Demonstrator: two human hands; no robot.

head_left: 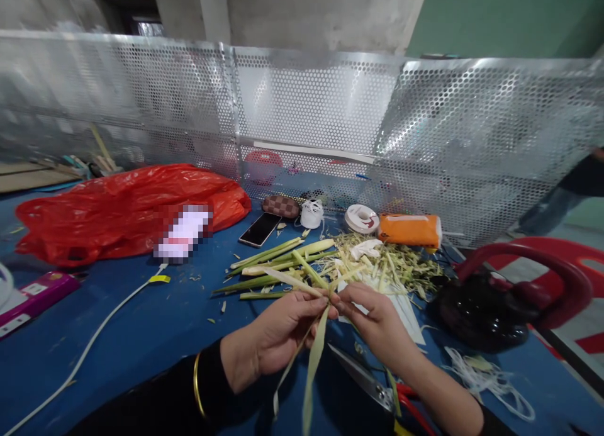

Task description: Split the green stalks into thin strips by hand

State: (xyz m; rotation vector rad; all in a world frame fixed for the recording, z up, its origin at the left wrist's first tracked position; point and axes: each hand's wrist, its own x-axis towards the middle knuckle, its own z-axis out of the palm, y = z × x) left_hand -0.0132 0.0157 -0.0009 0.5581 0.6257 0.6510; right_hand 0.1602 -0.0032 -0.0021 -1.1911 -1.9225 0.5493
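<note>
Both my hands meet over the blue table, pinching crossed pale green leaf strips [315,367]. My left hand [278,332] is closed on them from the left, a gold bangle on its wrist. Fingertips of my right hand [372,316] press on the same crossing from the right. Two long strip ends hang down, and others stick up and outward. How they are joined is hidden by my fingers. Scissors [370,382] with red handles lie below my right hand, partly covered by the forearm. Several green stalks [283,257] lie just beyond my hands.
Beyond my right hand lie a heap of plant scraps [415,266], a white spool [362,219] and an orange packet [409,229]. A dark kettle [491,310] and white cord [493,379] sit right. Left are a red plastic bag [117,203], a phone [182,234] and its cable [101,323].
</note>
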